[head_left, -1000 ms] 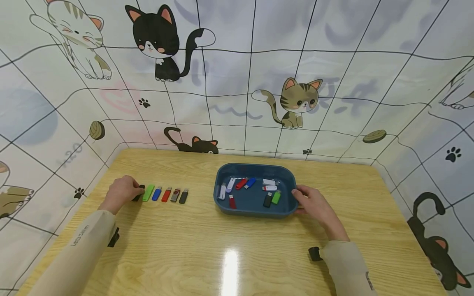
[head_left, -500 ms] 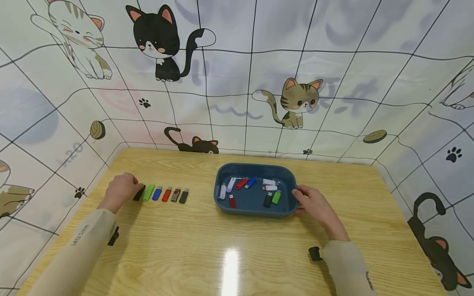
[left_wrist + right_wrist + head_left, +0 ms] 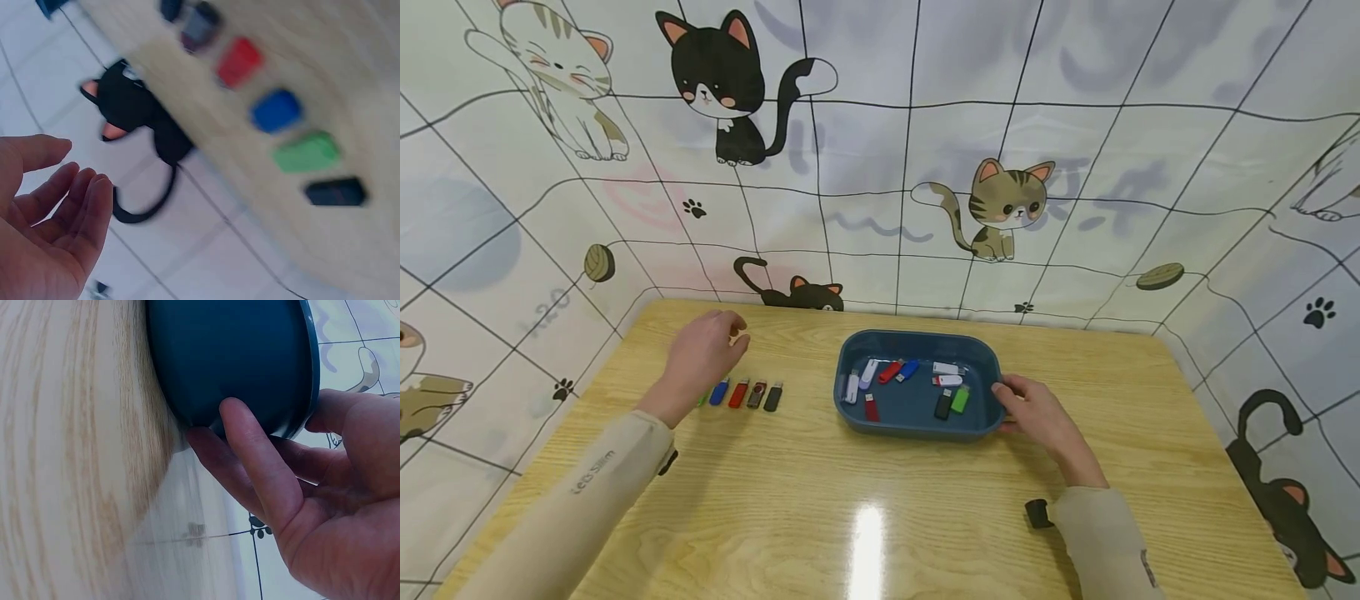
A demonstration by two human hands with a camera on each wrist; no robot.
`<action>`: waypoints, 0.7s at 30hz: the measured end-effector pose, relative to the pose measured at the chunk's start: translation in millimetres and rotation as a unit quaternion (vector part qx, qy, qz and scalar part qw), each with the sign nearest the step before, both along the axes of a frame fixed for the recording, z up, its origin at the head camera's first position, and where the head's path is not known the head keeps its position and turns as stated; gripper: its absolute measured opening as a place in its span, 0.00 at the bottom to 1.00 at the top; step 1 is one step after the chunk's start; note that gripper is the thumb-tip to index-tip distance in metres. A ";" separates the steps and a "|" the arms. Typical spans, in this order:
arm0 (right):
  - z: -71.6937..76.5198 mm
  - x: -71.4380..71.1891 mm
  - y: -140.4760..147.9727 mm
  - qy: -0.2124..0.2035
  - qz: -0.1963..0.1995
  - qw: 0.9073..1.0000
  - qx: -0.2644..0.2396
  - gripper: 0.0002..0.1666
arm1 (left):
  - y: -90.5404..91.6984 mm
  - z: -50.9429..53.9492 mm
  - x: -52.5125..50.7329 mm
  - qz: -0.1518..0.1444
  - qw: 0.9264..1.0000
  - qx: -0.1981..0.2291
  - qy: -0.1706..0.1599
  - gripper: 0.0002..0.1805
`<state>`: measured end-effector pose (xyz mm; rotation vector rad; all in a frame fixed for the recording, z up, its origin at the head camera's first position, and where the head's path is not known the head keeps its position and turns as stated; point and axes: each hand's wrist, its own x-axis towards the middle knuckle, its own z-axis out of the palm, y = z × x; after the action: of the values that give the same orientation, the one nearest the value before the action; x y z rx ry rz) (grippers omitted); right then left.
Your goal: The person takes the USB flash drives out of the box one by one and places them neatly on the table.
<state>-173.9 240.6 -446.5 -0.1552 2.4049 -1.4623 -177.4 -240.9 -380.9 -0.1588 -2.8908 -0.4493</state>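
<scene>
My left hand (image 3: 703, 354) hovers over the left end of a row of USB sticks, its fingers loosely bent and nothing between them. In the left wrist view the row shows a black USB stick (image 3: 337, 192), a green one (image 3: 306, 153), a blue one (image 3: 277, 111), a red one (image 3: 239, 60), and dark ones, blurred. In the head view the hand hides the black end stick and most of the green one. My right hand (image 3: 1037, 417) grips the right end of a dark blue tray (image 3: 917, 432), thumb at the rim, fingers against the outer wall (image 3: 231, 356).
Inside the tray lie several USB sticks: white (image 3: 868, 373), red (image 3: 891, 372), blue (image 3: 907, 371), black (image 3: 943, 405) and green (image 3: 960, 399). The wooden table (image 3: 775, 500) meets a cat-patterned backdrop (image 3: 865, 208) at its back and sides.
My left hand has let go of the black USB stick at the row's left end, then lifted and moved right and away from me. The right hand and tray stay put.
</scene>
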 end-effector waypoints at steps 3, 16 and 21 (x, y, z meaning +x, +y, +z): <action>-0.5 -0.4 0.8 0.000 -0.002 1.000 0.001 0.34 | 21.7 7.5 -2.2 -0.032 0.999 0.000 0.017 0.11; -0.7 0.9 1.6 0.008 0.003 1.000 0.002 0.33 | 94.6 27.4 -9.8 -0.128 0.992 -0.013 -0.011 0.11; -0.9 0.1 2.1 0.008 0.003 1.000 0.003 0.33 | 117.1 28.7 -13.7 -0.186 0.980 -0.022 -0.062 0.14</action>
<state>-173.8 242.7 -447.3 -0.1727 2.4183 -1.4578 -191.1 -123.9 -352.3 -0.7113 -2.9958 -0.4700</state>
